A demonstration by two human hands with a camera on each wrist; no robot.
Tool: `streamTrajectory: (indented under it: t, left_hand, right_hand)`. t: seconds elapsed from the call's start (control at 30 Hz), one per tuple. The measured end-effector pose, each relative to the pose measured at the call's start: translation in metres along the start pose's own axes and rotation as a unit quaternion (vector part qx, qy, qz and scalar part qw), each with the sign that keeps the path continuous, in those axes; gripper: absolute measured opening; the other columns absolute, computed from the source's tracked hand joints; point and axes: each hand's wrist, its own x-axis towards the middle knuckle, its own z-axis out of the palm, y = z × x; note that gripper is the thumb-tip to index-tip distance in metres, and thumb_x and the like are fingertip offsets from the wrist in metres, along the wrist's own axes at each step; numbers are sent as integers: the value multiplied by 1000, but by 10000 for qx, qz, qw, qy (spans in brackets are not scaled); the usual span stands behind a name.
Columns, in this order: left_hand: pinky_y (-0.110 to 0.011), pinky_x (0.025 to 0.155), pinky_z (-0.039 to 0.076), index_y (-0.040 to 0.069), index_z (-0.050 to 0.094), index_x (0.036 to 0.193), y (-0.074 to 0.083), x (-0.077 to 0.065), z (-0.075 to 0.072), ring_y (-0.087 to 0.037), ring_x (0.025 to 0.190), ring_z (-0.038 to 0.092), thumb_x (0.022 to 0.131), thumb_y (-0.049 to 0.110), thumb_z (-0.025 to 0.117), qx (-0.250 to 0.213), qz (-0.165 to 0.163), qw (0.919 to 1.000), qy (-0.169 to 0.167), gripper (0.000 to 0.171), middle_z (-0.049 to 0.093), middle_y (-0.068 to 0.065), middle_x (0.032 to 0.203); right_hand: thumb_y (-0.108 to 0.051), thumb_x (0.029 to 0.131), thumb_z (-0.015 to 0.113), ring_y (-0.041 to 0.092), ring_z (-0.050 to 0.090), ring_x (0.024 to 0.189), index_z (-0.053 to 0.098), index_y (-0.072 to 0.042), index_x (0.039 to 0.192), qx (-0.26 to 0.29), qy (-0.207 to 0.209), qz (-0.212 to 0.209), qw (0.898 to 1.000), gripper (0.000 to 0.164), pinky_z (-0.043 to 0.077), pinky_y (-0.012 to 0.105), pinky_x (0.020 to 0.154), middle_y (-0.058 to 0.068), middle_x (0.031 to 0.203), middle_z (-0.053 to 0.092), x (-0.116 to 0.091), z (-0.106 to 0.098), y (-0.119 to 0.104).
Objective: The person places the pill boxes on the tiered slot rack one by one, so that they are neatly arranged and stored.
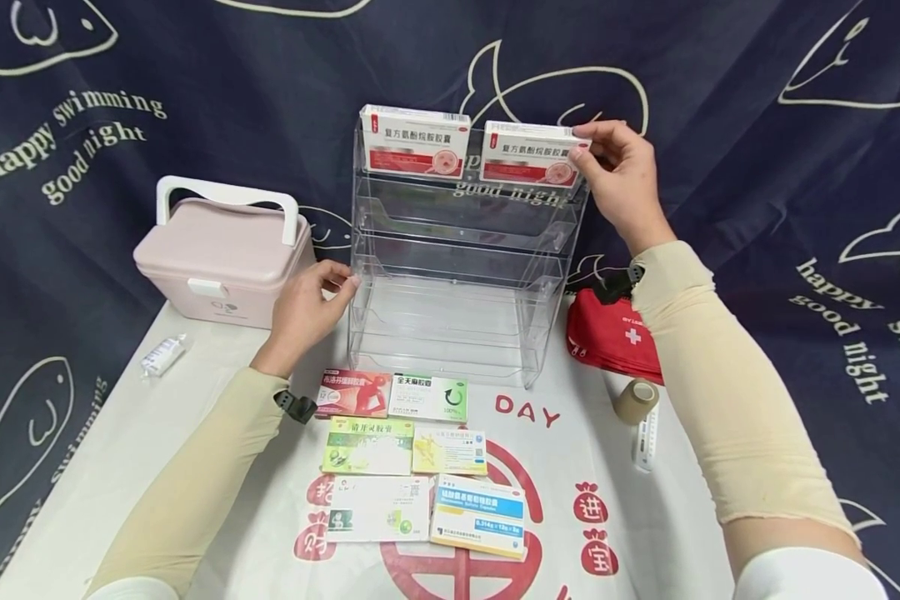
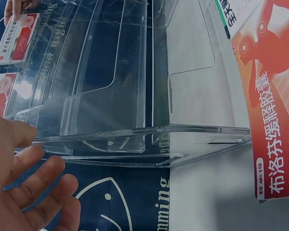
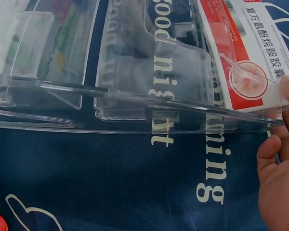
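Note:
A clear tiered display rack (image 1: 450,321) stands on the table. Two white-and-red medicine boxes sit side by side on its top tier, the left one (image 1: 417,143) and the right one (image 1: 528,155). My right hand (image 1: 626,179) pinches the right medicine box at its upper right corner, thumb in front and index finger at the top; the right wrist view shows this box (image 3: 250,62) behind the clear plastic. At the rack's left side edge, my left hand (image 1: 311,308) has thumb and index finger on either side of the plastic, the other fingers loosely bent (image 2: 43,187).
Several medicine boxes lie in rows before the rack, including a red one (image 1: 352,392) and a blue-and-white one (image 1: 478,517). A pink lidded case (image 1: 217,250) stands left; a red first-aid pouch (image 1: 615,337), a tan roll (image 1: 636,402) and a white thermometer-like item (image 1: 645,442) are right.

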Motion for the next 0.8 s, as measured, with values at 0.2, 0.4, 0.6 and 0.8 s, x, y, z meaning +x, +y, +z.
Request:
streamTrajectory:
  t: [0.2, 0.4, 0.6, 0.8]
  left_hand:
    - [-46, 77, 49, 9, 71, 111, 1, 1, 0, -27, 91, 67, 98, 33, 67, -4, 20, 10000, 25, 27, 72, -6, 99]
    - [-46, 76, 49, 8, 71, 111, 2, 1, 0, -28, 91, 67, 98, 32, 67, 9, 26, 10000, 23, 27, 72, -7, 99]
    - [-47, 77, 49, 9, 71, 111, 3, 1, 0, -28, 92, 67, 98, 33, 67, 18, 3, 10000, 12, 28, 72, -7, 99]
    - [-47, 77, 49, 8, 71, 111, 2, 0, -1, -28, 92, 67, 98, 33, 67, 33, -10, 10000, 14, 28, 72, -7, 99]
  right_hand:
    - [4, 94, 68, 16, 63, 99, 70, 1, 113, -286, 15, -199, 9994, 20, 46, 24, 77, 6, 113, 67, -12, 5, -23]
    - [7, 90, 68, 14, 57, 96, 71, 9, 107, -789, 127, -595, 9950, 17, 33, 20, 64, 13, 115, 67, -20, 7, -37]
    - [9, 89, 68, 14, 58, 104, 72, 10, 102, -1007, 212, -899, 9906, 14, 33, 21, 66, 20, 111, 69, -19, 6, -38]
    - [6, 90, 69, 20, 55, 94, 72, 9, 104, -1051, 189, -653, 9921, 15, 32, 21, 63, 15, 111, 69, -21, 5, -39]
